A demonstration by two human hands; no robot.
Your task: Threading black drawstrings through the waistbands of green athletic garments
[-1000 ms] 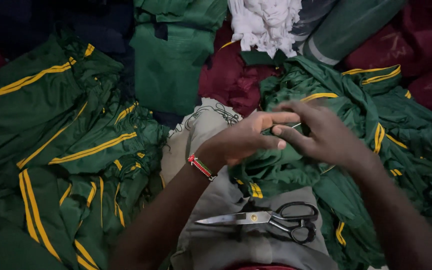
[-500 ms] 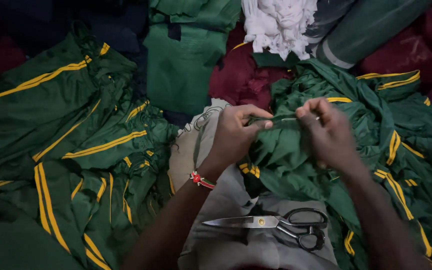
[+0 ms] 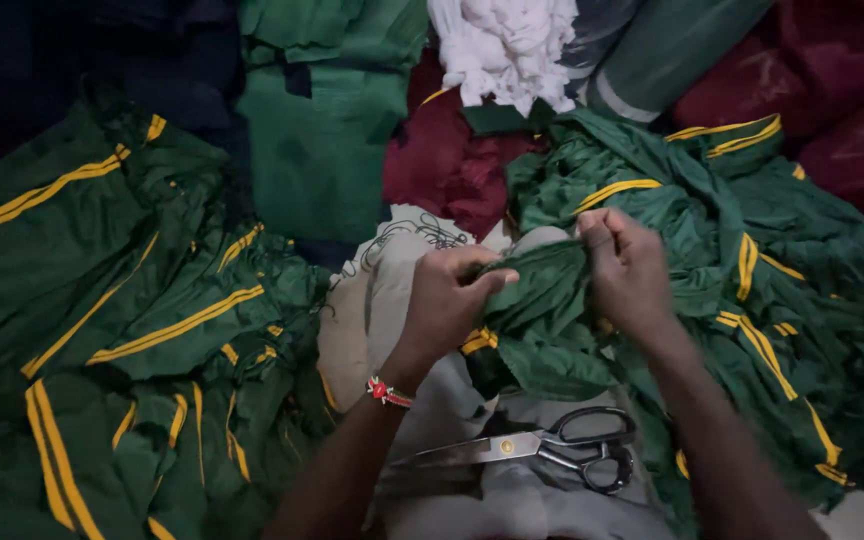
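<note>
The green garment (image 3: pixel 542 300) with yellow stripes is pinched between both hands, a short stretch of its edge pulled taut between them above the person's lap. A second ago the hands were pressed close together over the cloth; since then they have drawn apart and the cloth has opened into a straight span, so the work looks to have gone from finding the edge to stretching it out for checking. The left hand (image 3: pixel 452 300) is closed, thumb and fingers nipping the near end; the right hand (image 3: pixel 627 265) is closed too, gripping the far end in a loose fist. Just below them a pair of scissors (image 3: pixel 542 450) with black handles lies untouched on the grey cloth (image 3: pixel 452 400) over the lap, blades pointing left. A red beaded bracelet (image 3: pixel 387 391) sits on the left wrist. Left of the lap lies a pile of green striped garments (image 3: pixel 132 330); beyond the hands lie maroon fabric (image 3: pixel 452 160) and a white bundle (image 3: pixel 502 45).
</note>
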